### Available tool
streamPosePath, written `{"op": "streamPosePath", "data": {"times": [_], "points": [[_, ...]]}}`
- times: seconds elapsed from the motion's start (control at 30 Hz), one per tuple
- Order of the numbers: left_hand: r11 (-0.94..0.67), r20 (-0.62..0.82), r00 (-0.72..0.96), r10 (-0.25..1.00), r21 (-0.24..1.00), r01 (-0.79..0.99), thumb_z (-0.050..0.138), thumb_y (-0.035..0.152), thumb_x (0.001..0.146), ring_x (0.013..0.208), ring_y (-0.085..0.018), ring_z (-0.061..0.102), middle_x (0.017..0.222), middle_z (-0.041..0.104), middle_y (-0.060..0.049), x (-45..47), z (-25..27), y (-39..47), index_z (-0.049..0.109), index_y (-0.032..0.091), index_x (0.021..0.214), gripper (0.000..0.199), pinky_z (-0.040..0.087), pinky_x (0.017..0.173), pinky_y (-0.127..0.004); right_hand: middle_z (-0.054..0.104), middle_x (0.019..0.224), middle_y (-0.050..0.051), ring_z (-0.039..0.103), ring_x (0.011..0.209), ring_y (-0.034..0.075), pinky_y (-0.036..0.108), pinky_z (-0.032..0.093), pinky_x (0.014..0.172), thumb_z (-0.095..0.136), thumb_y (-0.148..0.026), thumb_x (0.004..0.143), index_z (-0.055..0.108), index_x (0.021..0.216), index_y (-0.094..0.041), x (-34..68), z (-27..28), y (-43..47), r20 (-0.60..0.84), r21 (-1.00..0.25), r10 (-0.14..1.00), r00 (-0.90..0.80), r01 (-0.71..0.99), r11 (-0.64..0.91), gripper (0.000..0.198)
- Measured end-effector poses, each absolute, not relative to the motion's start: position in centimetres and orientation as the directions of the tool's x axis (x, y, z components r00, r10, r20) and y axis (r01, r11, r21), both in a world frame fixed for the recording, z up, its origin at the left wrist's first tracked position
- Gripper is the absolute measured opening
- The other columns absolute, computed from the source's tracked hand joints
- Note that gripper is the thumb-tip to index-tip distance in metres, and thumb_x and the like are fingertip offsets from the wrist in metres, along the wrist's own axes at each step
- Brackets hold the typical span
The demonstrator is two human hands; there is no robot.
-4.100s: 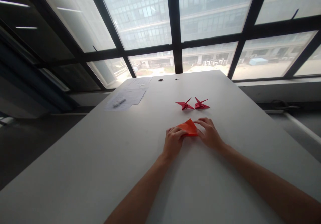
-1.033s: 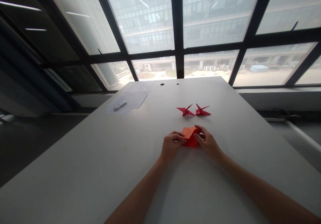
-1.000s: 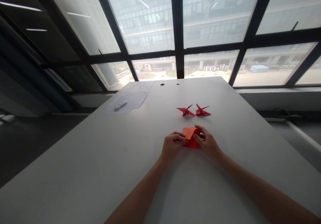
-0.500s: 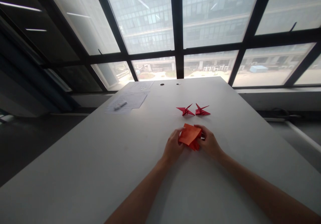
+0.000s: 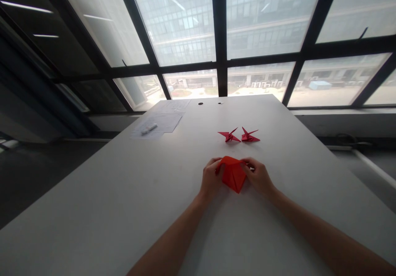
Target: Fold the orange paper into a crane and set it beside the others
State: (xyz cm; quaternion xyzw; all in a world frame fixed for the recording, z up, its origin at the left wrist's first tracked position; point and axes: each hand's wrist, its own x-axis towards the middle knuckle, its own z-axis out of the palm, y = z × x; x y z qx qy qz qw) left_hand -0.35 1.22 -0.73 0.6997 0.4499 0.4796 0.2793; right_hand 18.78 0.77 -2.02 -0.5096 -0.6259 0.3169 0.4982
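Two-handed pinch, orange paper (image 5: 234, 176), tip (image 5: 238, 189) nearward

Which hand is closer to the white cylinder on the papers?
Your left hand, right of the white cylinder and nearer you; the right hand is farther right, across the orange paper.

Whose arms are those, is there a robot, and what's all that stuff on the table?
There's no robot here! Those are a person's own bare arms. One camera, worn on the person's head, takes every picture, looking forward and down. The left hand and right hand hold a folded piece of orange paper between them. Just beyond it, on the white table, sit two pointy red paper shapes. Farther off to the left lie some paper sheets with a small white object on top, too blurry to name.
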Motion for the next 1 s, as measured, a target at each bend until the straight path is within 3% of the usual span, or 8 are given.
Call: {"op": "streamPosePath", "data": {"times": [0.17, 0.27, 0.33, 0.53, 0.63, 0.83, 1.0], "points": [[-0.361, 0.355, 0.07, 0.932, 0.901, 0.24, 0.036, 0.048, 0.1, 0.1, -0.021, 0.062, 0.117, 0.065, -0.011, -0.5, -1.0, 1.2, 0.067, 0.019, 0.118, 0.046, 0.051, 0.08, -0.03, 0.068, 0.073, 0.005, 0.059, 0.067, 0.019, 0.027, 0.043, 0.057, 0.053, -0.047, 0.09, 0.068, 0.08, -0.015, 19.1, -2.7, 1.0, 0.278, -0.924, 0.954, 0.11, 0.302, 0.234, 0.036], [-0.293, 0.291, 0.036, 0.956, 0.949, 0.119, 0.027, 0.052, 0.101, 0.092, -0.019, 0.063, 0.121, 0.064, -0.011, -0.6, -1.1, 1.3, 0.063, 0.019, 0.124, 0.054, 0.052, 0.069, -0.027, 0.067, 0.073, 0.004, 0.058, 0.065, 0.019, 0.026, 0.042, 0.054, 0.055, -0.048, 0.089, 0.068, 0.08, -0.015, 19.1, -2.9, 1.2, 0.261, -0.944, 0.955, 0.142, 0.246, 0.221, 0.037], [-0.291, 0.283, 0.078, 0.956, 0.949, 0.121, 0.031, 0.052, 0.101, 0.09, -0.019, 0.062, 0.117, 0.065, -0.011, -0.6, -1.1, 1.4, 0.064, 0.019, 0.122, 0.052, 0.051, 0.069, -0.027, 0.066, 0.072, 0.004, 0.057, 0.065, 0.019, 0.026, 0.041, 0.054, 0.054, -0.049, 0.089, 0.067, 0.079, -0.015, 19.1, -2.8, 1.2, 0.266, -0.944, 0.954, 0.136, 0.238, 0.229, 0.037], [-0.411, 0.359, 0.236, 0.903, 0.881, 0.235, 0.043, 0.044, 0.099, 0.102, -0.019, 0.06, 0.113, 0.063, -0.01, 0.0, -0.7, 1.2, 0.068, 0.019, 0.112, 0.038, 0.048, 0.089, -0.028, 0.063, 0.069, 0.003, 0.054, 0.065, 0.018, 0.026, 0.041, 0.056, 0.055, -0.049, 0.09, 0.064, 0.075, -0.016, 19.0, -2.1, 0.8, 0.315, -0.914, 0.944, 0.103, 0.3, 0.272, 0.037], [-0.398, 0.336, 0.253, 0.907, 0.879, 0.261, 0.05, 0.04, 0.096, 0.096, -0.018, 0.061, 0.111, 0.063, -0.01, 0.0, -0.8, 1.2, 0.069, 0.018, 0.107, 0.031, 0.05, 0.08, -0.026, 0.059, 0.068, 0.003, 0.053, 0.065, 0.017, 0.025, 0.041, 0.056, 0.053, -0.053, 0.091, 0.059, 0.07, -0.018, 19.0, -2.0, 0.6, 0.324, -0.91, 0.944, 0.063, 0.293, 0.293, 0.041], [-0.242, 0.22, 0.121, 0.968, 0.946, 0.215, 0.064, 0.037, 0.086, 0.071, -0.015, 0.062, 0.087, 0.069, -0.006, -0.7, -1.5, 1.8, 0.067, 0.016, 0.097, 0.024, 0.049, 0.063, -0.024, 0.065, 0.095, 0.008, 0.061, 0.075, 0.018, 0.026, 0.049, 0.06, 0.034, -0.058, 0.097, 0.068, 0.089, -0.019, 19.1, -1.9, 0.5, 0.282, -0.954, 0.956, -0.078, 0.084, 0.288, 0.052], [-0.255, 0.241, 0.116, 0.964, 0.959, 0.121, 0.066, 0.034, 0.084, 0.079, -0.016, 0.064, 0.091, 0.07, -0.007, -0.7, -1.5, 1.7, 0.065, 0.016, 0.102, 0.026, 0.051, 0.07, -0.026, 0.067, 0.101, 0.01, 0.062, 0.091, 0.022, 0.033, 0.051, 0.079, 0.051, -0.047, 0.094, 0.071, 0.096, -0.019, 19.0, -1.4, 0.5, 0.363, -0.904, 0.91, -0.199, 0.16, 0.396, 0.034]]}}
